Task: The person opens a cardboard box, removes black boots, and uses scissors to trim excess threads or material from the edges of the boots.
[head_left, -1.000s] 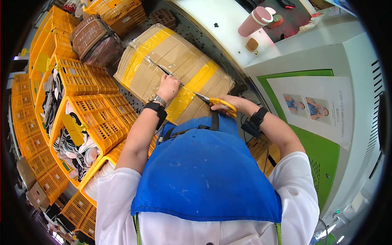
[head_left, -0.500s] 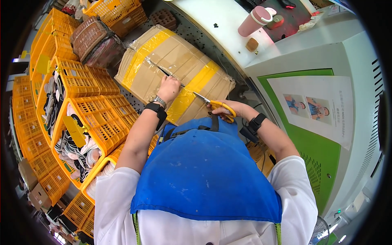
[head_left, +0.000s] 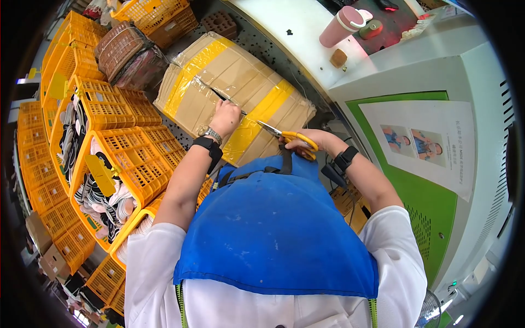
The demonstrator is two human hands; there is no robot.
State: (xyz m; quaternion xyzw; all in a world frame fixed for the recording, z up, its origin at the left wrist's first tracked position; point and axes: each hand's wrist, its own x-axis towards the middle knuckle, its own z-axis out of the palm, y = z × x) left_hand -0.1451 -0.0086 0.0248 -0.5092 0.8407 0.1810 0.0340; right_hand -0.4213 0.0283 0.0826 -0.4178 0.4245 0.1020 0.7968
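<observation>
Little shift since a second ago: right hand (head_left: 299,144) has drawn slightly nearer the body, yellow-handled scissors (head_left: 284,134) gripped, blades pointing along the clear taped seam. Left hand (head_left: 225,117) lies fingers-down on the cardboard box (head_left: 219,82), steadying it. Box sits tilted ahead, yellow tape bands across it, orange crates (head_left: 109,136) to its left. Judged step: slitting the seam tape; next calls for running the blade farther along. Pink cup (head_left: 340,25) on tabletop (head_left: 295,33) beyond.

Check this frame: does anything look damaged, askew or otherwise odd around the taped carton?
Nothing looks spilled or broken. The cardboard carton lies tilted against the orange crates, its tape seam partly slit. The left hand presses on it; the right hand holds yellow-handled scissors.
</observation>
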